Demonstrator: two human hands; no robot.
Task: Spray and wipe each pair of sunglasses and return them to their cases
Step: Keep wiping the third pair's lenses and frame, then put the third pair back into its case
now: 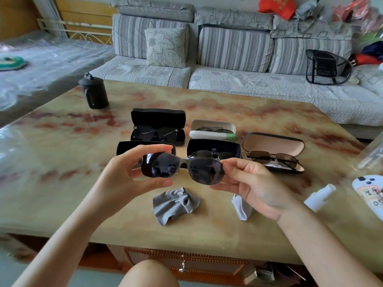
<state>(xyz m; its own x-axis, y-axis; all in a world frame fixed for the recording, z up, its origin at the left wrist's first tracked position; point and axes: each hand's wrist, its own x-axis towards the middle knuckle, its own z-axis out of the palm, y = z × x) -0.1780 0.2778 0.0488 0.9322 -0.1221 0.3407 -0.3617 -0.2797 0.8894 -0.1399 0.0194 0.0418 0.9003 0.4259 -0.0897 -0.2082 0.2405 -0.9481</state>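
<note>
Left hand [124,172] and right hand [248,183] pinch dark-lensed wraparound sunglasses [182,168] at lens ends; inspecting. Next likely white spray bottle [319,196] or crumpled grey cloth [176,204].

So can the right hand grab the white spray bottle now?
Probably yes, but not this second. The spray bottle lies on the table right of the right hand with nothing between them. That hand is pinching the sunglasses, so the left hand would have to hold them alone first.
</note>
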